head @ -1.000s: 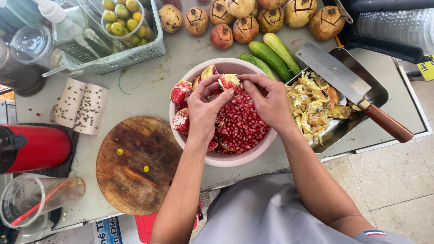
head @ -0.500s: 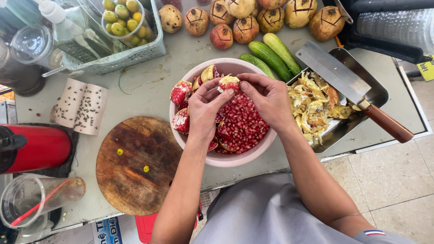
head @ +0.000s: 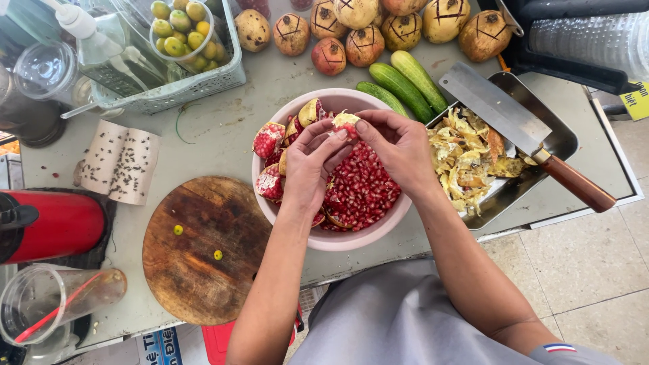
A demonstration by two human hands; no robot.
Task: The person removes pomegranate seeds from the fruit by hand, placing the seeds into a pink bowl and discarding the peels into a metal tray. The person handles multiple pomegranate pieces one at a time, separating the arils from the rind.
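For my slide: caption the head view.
Both hands, left and right, hold a pomegranate piece over a pink bowl of seeds.

Over the pink bowl (head: 399,213), both hands meet on a pomegranate piece (head: 345,122): the left hand (head: 307,165) pinches it from the left with thumb and fingers, and the right hand (head: 400,145) closes its grip on it from the right. Inside the bowl lie loose red pomegranate seeds (head: 362,192) and more broken pomegranate chunks (head: 269,140) against its left wall. Just right of the bowl a metal tray (head: 562,138) holds pale peel scraps (head: 466,159), with a cleaver (head: 517,132) lying across it. Beyond the bowl lie two cucumbers (head: 405,84) and whole pomegranates (head: 329,56). Left of the bowl, on the worktop (head: 223,132), rests a round wooden cutting board (head: 203,250).
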